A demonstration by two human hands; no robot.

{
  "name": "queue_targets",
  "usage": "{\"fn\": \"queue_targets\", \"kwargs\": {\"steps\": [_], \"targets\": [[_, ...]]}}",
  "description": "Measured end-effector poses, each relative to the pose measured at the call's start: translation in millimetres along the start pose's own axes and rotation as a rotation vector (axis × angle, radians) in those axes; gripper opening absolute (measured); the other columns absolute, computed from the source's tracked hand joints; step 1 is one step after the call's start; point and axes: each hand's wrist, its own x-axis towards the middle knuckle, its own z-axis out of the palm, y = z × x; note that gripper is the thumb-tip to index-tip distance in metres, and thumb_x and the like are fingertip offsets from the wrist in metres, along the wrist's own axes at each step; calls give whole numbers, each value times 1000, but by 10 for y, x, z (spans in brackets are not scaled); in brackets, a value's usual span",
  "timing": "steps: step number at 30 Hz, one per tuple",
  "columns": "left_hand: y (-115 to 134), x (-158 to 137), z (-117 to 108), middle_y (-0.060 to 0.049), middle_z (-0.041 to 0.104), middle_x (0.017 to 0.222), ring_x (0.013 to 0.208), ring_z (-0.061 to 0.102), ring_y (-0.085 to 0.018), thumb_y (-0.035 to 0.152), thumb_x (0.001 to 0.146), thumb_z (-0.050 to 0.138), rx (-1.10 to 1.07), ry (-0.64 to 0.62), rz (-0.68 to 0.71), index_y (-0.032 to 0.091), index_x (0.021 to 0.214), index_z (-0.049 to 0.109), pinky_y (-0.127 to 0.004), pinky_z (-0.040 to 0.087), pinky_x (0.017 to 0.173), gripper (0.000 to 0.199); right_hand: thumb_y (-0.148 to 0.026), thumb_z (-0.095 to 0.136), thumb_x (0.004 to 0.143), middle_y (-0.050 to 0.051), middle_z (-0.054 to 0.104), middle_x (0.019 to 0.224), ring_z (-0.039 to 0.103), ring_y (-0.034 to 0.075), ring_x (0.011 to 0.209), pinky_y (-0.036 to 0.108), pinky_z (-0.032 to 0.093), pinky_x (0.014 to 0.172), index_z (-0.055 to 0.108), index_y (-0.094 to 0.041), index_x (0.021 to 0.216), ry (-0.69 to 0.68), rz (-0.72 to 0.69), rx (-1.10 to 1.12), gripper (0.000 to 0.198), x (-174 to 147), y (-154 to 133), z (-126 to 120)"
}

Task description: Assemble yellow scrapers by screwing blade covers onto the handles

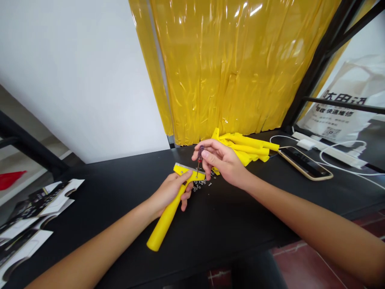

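Observation:
My left hand is closed around the neck of a yellow scraper, its round handle slanting down toward me and its wide head facing away. A thin metal blade edge shows along the head, with a screw near each end. In my right hand is a small screwdriver with a dark purplish handle, held upright between thumb and fingers. The tip of its shaft meets the screw at the right side of the head. Small loose screws and nuts lie on the black table just beyond the scraper.
More yellow scraper handles are piled behind my right hand. A phone, white cables and a power strip lie at the right, near a white plastic bag. Printed cards are stacked at the left. A yellow strip curtain hangs behind.

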Motion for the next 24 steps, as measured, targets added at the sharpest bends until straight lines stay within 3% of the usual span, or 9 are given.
{"fn": "queue_targets", "kwargs": {"steps": [5,9,14,24], "targets": [[-4,2,-23,4,47,62,43,39,-9,30,86,59,-70,-11,22,19,76,48,-22,43,29,19,-38,60,96,1,62,91,53,5,52,21,53,47,59,-18,106,78,-13,-50,22,-9,16,5],[-14,-2,-15,0,55,64,41,42,-9,29,86,55,-59,-2,28,16,76,51,-21,41,29,17,-39,53,100,1,61,91,56,6,55,22,53,51,57,-18,101,151,-100,-50,21,-9,5,9],[-2,-33,48,-9,71,82,41,54,-11,33,88,62,67,16,69,14,96,54,-24,46,35,21,-38,49,102,1,61,94,59,7,62,23,53,61,55,-19,103,74,-129,-75,19,-38,3,38],[-4,-42,56,-10,73,82,41,57,-11,40,91,63,124,14,93,13,98,56,-23,46,37,29,-38,49,102,1,59,92,55,6,60,22,50,58,54,-20,101,41,-151,-123,19,-51,16,54]]}}
